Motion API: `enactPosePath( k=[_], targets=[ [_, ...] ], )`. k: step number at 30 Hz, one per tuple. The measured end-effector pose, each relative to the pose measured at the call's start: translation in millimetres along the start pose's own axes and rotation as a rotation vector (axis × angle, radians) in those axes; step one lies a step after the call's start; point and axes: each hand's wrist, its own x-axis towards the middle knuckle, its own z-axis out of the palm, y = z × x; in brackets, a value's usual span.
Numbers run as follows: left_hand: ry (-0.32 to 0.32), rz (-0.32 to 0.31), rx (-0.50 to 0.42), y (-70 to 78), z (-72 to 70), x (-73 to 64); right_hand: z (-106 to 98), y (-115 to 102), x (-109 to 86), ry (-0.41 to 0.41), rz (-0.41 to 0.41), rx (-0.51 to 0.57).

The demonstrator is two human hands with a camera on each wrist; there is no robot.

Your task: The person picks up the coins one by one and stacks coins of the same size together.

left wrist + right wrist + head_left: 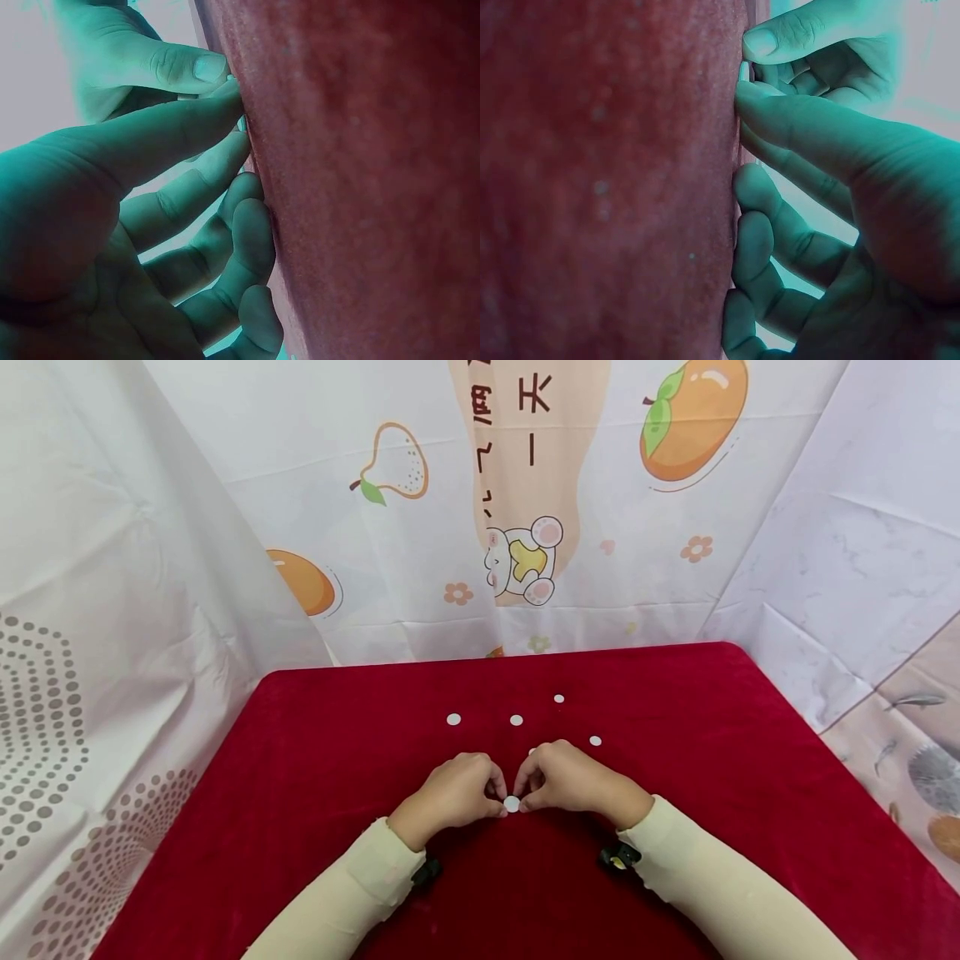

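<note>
On the red cloth, a small white disc (512, 804) lies between my two hands. From its left side, my left hand (459, 789) grips the rim with thumb and index fingertips; my right hand (566, 779) does likewise on the right. The left wrist view shows the left hand (142, 210) low against the cloth, its other fingers bent. A thin pale edge of the disc (743, 72) shows between the thumbs in the right wrist view, above the right hand's (817, 202) curled fingers. Fingertips cover part of the rim.
Beyond the hands lie more white discs: one at left (453, 719), a middle one (517, 720), a smaller far one (558, 698) and one at right (596, 741). Another disc (532, 751) is partly hidden behind the right hand. Printed curtains (420, 552) surround the red-covered table (337, 735).
</note>
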Motion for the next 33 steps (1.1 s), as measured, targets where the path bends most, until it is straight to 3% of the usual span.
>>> enactPosePath(
  k=[22, 27, 33],
  targets=[
    [0.085, -0.040, 0.021, -13.5, -23.9, -2.3, 0.0, -2.7, -1.1, 0.001, 0.024, 0.002],
    [0.109, -0.048, 0.022, -15.7, -37.3, -2.0, -1.0, -2.9, -2.1, -0.006, 0.022, 0.013],
    [0.177, -0.101, 0.004, -14.1, -63.4, -2.7, -1.0, -3.6, -1.3, -0.010, 0.012, 0.022]
  ],
)
